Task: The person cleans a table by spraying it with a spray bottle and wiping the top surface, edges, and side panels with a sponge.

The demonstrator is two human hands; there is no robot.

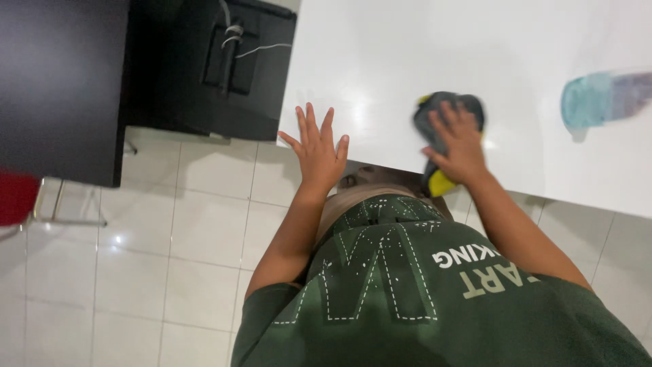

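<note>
My right hand (460, 144) presses a grey and yellow cloth (435, 122) flat against the white tabletop (421, 47) near its front edge. The fingers are spread over the cloth, and a yellow corner of it hangs past the edge. My left hand (318, 151) lies open with its fingers fanned out, its palm resting on the near left corner of the same table. Both forearms reach out from my dark green shirt.
A blurred blue and grey cloth or bottle (601, 98) lies at the table's right. A black desk (61, 81) and a black unit with cables (234, 61) stand to the left. A red seat (15, 197) shows at the left edge. White floor tiles (170, 272) lie below.
</note>
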